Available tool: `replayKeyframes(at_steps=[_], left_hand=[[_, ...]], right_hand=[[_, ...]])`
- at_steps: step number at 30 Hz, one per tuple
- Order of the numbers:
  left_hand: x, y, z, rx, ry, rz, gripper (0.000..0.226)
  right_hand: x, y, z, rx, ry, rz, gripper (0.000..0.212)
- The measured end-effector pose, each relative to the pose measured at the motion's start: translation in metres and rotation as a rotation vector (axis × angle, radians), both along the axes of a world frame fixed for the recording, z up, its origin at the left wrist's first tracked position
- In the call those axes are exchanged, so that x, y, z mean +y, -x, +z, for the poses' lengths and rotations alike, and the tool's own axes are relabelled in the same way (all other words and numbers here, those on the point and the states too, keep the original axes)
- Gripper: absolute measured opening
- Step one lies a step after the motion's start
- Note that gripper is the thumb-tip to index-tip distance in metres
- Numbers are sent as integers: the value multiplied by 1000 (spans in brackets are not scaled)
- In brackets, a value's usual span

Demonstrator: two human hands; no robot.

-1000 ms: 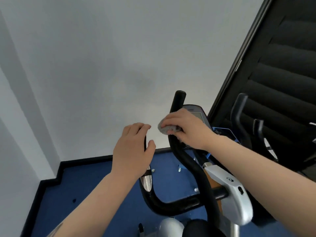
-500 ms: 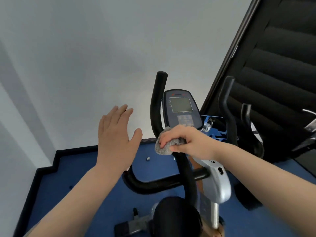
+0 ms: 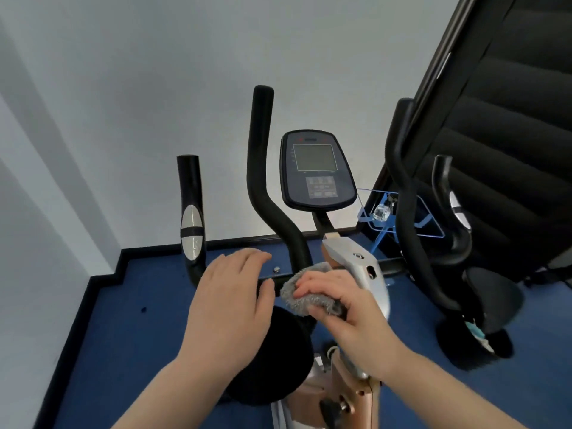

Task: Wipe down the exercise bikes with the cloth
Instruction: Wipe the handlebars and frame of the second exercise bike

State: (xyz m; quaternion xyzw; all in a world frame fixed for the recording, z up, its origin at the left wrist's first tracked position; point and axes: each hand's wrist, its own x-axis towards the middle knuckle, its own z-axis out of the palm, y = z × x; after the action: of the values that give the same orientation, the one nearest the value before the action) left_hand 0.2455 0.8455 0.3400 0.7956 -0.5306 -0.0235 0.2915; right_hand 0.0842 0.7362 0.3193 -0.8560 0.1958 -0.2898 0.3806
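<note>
An exercise bike stands in front of me with a black curved handlebar (image 3: 263,168), a short left grip (image 3: 189,193) bearing a silver sensor, and a dark console (image 3: 315,171) with a screen. My right hand (image 3: 343,308) is shut on a grey fluffy cloth (image 3: 301,289), pressed against the low end of the handlebar near the silver stem cover (image 3: 363,267). My left hand (image 3: 232,301) hovers open, fingers together, over the crossbar and the black saddle (image 3: 278,360), holding nothing.
A second bike's black handlebars (image 3: 402,187) rise at the right, with a blue clear holder (image 3: 390,215) between the bikes. A black padded panel (image 3: 507,119) leans at the far right. White walls meet the blue floor (image 3: 130,320) at a black skirting.
My right hand has slid the cloth down the handlebar from near its top to its base. My left hand let go of the left grip and dropped low. The view tilted downward.
</note>
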Motion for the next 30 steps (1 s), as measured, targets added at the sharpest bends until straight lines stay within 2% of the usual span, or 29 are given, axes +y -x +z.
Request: replayKeyframes(at_steps=[5,8,10,13,16,18,20,25,30], left_hand=[[8,17,-2,-179,-202,4,44],[10,20,0,-176,-191,-2,54],[10,18,-1,-118,-177,17,57],[10,17,-4,-86,-161,39,44],[11,17,-3,-50,-137,66,40],[11,18,-4,-47,-138,58,37],[10,17,-4,-49,-135,62,35],[9,17,-5,-39,-143,75,34],[9,18,-5,-55,-133,71,41]], right_hand=[[19,12,-17,-117,28,-42,34],[-17,20,5,-115,229,-89,34],[-39,15,19,-9,309,-71,31],[-50,9,23,220,290,21,27],[-69,28,33,405,557,257,27],[-78,31,42,488,691,334,29],[-76,20,44,471,649,318,29],[-65,9,33,357,368,188,30],[-60,9,28,359,465,-87,23]])
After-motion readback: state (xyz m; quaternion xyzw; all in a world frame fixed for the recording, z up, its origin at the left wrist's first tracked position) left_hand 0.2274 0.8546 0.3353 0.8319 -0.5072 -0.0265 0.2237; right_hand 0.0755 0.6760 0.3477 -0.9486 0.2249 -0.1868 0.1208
